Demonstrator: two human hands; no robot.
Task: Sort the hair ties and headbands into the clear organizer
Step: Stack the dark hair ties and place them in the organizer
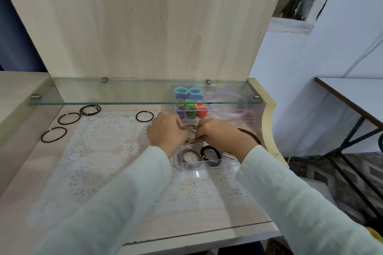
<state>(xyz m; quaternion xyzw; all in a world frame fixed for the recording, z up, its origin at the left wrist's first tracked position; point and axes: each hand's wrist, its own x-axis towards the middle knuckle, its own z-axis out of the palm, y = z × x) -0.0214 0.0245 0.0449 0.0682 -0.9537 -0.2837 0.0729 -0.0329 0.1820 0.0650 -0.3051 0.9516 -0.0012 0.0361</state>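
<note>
The clear organizer (pixel 199 168) sits at 3 o'clock on the lace mat (pixel 103 151). Over its middle box, the left hand (pixel 165 132) and right hand (pixel 219 134) both pinch some brown hair ties (pixel 189 127). They should be laid flat, then let go gently. More black ties (pixel 54 134) wait at 9 o'clock.

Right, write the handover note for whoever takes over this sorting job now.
Left hand and right hand: both grip a bunch of grey-brown elastic hair ties over the clear plastic organizer.
Done: small colourful ties, lilac headbands, a dark brown headband and black ties sit in its compartments.
Left: place the held bunch, then the dark loose ties lying on the tabletop to the left.
</note>
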